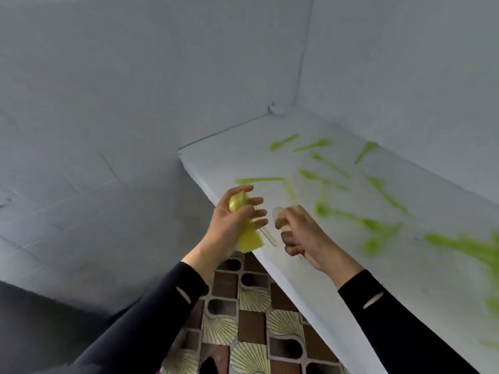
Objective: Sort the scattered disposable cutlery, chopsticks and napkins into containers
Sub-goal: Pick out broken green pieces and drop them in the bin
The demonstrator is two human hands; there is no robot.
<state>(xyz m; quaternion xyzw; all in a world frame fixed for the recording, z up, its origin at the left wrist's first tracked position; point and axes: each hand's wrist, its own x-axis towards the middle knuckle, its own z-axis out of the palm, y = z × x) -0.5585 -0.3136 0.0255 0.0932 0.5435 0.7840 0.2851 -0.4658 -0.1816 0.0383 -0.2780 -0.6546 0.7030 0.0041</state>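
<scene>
The left hand (232,222) clutched what looked like a yellow napkin (249,242); the right hand (302,236) curled round a pale spoon (279,215). Green cutlery (351,217) lay scattered on the tabletop (324,279) toward two o'clock. Keeping kinds separate would ease sorting.
</scene>
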